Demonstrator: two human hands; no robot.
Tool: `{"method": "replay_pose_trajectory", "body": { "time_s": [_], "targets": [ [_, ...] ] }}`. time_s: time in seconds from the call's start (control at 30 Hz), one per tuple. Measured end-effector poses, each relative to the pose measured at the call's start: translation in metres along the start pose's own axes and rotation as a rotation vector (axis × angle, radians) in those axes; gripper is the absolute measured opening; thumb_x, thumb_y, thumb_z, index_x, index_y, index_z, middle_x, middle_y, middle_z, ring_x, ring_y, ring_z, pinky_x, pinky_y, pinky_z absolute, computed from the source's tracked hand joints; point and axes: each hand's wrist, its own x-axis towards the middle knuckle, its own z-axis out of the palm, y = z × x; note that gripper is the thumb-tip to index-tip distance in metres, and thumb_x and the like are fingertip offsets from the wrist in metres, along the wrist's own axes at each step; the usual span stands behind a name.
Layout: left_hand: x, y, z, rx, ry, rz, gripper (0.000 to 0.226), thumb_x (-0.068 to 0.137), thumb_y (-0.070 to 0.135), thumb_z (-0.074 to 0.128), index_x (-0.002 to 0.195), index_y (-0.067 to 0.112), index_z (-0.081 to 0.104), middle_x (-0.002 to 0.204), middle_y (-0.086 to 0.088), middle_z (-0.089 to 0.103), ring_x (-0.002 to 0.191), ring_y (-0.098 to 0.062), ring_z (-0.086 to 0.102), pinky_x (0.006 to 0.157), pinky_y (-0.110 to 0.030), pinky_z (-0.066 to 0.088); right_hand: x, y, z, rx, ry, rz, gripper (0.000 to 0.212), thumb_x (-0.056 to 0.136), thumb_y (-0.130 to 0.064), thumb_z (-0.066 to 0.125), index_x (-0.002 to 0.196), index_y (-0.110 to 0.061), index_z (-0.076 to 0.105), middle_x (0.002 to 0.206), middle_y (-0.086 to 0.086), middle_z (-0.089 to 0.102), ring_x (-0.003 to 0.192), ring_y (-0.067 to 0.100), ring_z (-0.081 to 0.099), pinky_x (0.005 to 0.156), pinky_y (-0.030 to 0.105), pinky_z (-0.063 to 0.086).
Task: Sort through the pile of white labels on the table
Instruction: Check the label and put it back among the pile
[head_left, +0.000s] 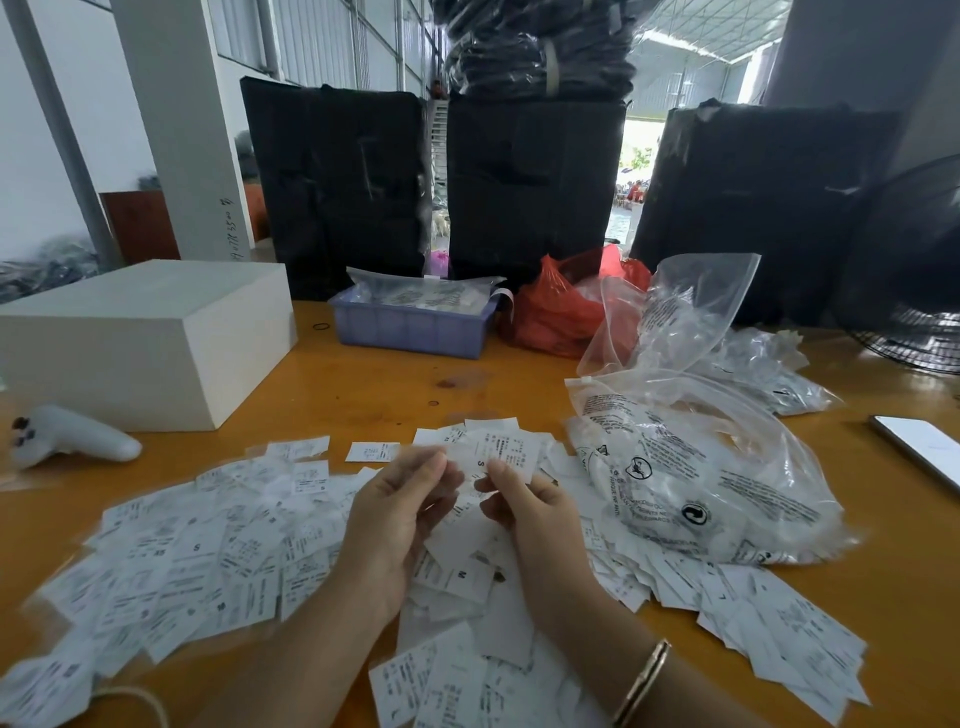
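While raised over the pile of white labels (208, 561) strewn across the counter (363, 384), pinching 1 label (506, 452) between left hand (400, 499) and right hand (524, 506). Easily dropped into the unsorted heap if the pinch loosens; size mark easily misread.

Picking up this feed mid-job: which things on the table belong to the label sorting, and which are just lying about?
Part of the job:
- pile of white labels
- held label marked S, pinched by the left hand and right hand

Just lying about:
- white box
- white controller
- blue tray
- red bag
- clear plastic bags
- phone
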Motion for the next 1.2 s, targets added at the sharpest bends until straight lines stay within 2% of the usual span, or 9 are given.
{"method": "replay_pose_trajectory", "body": {
  "time_s": [0.1, 0.3, 0.43, 0.53, 0.73, 0.93, 1.0, 1.07, 1.2],
  "targets": [
    [-0.001, -0.001, 0.001, 0.053, -0.012, 0.017, 0.014, 0.068, 0.028, 0.071, 0.081, 0.024, 0.076, 0.089, -0.003, 0.075, 0.085, -0.012, 0.071, 0.076, -0.028, 0.050, 0.000, 0.001, 0.002, -0.064, -0.028, -0.008, 0.028, 0.080, -0.039, 0.071, 0.072, -0.012, 0.072, 0.069, -0.006, 0.070, 0.062, 0.001, 0.062, 0.060, 0.019, 0.048],
    [-0.002, 0.000, 0.003, 0.180, -0.013, 0.022, 0.020, 0.065, 0.033, 0.073, 0.085, 0.031, 0.074, 0.092, 0.001, 0.075, 0.087, -0.010, 0.071, 0.080, -0.032, 0.053, 0.001, 0.003, 0.003, -0.160, -0.025, -0.067, 0.015, 0.080, -0.038, 0.072, 0.071, -0.025, 0.073, 0.072, 0.005, 0.071, 0.061, 0.005, 0.062, 0.057, 0.022, 0.049],
    [-0.005, 0.003, 0.005, 0.337, -0.004, 0.067, 0.017, 0.066, 0.042, 0.070, 0.082, 0.038, 0.074, 0.089, 0.011, 0.073, 0.080, -0.001, 0.068, 0.061, -0.016, 0.052, 0.006, 0.003, -0.002, -0.241, 0.002, -0.128, 0.020, 0.080, -0.037, 0.071, 0.067, -0.021, 0.072, 0.071, -0.001, 0.072, 0.063, 0.004, 0.064, 0.057, 0.019, 0.050],
    [-0.002, 0.007, 0.001, 0.444, -0.022, 0.098, 0.023, 0.067, 0.043, 0.072, 0.088, 0.034, 0.073, 0.089, 0.014, 0.073, 0.079, -0.002, 0.068, 0.063, -0.017, 0.049, 0.008, 0.002, -0.005, -0.232, -0.024, -0.151, 0.016, 0.083, -0.028, 0.070, 0.071, -0.019, 0.071, 0.070, -0.005, 0.072, 0.064, 0.004, 0.067, 0.055, 0.014, 0.048],
    [-0.002, 0.005, -0.001, 0.593, -0.018, 0.168, 0.007, 0.081, 0.035, 0.068, 0.085, 0.030, 0.071, 0.076, 0.013, 0.072, 0.066, -0.001, 0.065, 0.053, -0.011, 0.046, 0.009, 0.006, -0.003, -0.369, -0.100, -0.225, 0.023, 0.090, -0.023, 0.059, 0.069, -0.021, 0.068, 0.066, -0.004, 0.069, 0.062, 0.007, 0.063, 0.064, 0.029, 0.052],
    [-0.005, 0.008, 0.001, 0.515, 0.021, 0.129, 0.030, 0.066, 0.053, 0.066, 0.085, 0.031, 0.071, 0.076, 0.014, 0.073, 0.072, -0.001, 0.066, 0.060, -0.015, 0.044, 0.011, 0.007, -0.008, -0.502, -0.111, -0.352, 0.034, 0.095, -0.021, 0.051, 0.064, -0.021, 0.063, 0.062, -0.006, 0.066, 0.059, 0.011, 0.058, 0.059, 0.034, 0.048],
    [-0.004, 0.009, -0.001, 0.511, 0.018, 0.114, 0.037, 0.061, 0.056, 0.065, 0.087, 0.032, 0.072, 0.076, 0.013, 0.073, 0.073, -0.003, 0.066, 0.060, -0.017, 0.045, 0.012, 0.007, -0.011, -0.573, -0.147, -0.449, 0.032, 0.090, -0.024, 0.048, 0.062, -0.010, 0.058, 0.060, 0.005, 0.062, 0.057, 0.022, 0.054, 0.055, 0.038, 0.042],
    [-0.002, 0.009, -0.002, 0.512, -0.003, 0.101, 0.028, 0.066, 0.051, 0.069, 0.086, 0.032, 0.074, 0.077, 0.011, 0.073, 0.076, -0.007, 0.066, 0.061, -0.018, 0.049, 0.012, 0.008, -0.013, -0.636, -0.183, -0.531, 0.032, 0.084, -0.024, 0.046, 0.059, -0.004, 0.046, 0.054, 0.011, 0.048, 0.051, 0.020, 0.041, 0.051, 0.038, 0.033],
    [-0.002, 0.009, -0.003, 0.536, -0.075, 0.065, 0.007, 0.077, 0.033, 0.074, 0.082, 0.037, 0.076, 0.084, 0.008, 0.074, 0.082, -0.013, 0.069, 0.072, -0.027, 0.056, 0.012, 0.010, -0.013, -0.652, -0.222, -0.555, 0.032, 0.084, -0.023, 0.046, 0.055, -0.013, 0.035, 0.052, -0.001, 0.035, 0.050, 0.011, 0.033, 0.049, 0.039, 0.028]
  ]
}}
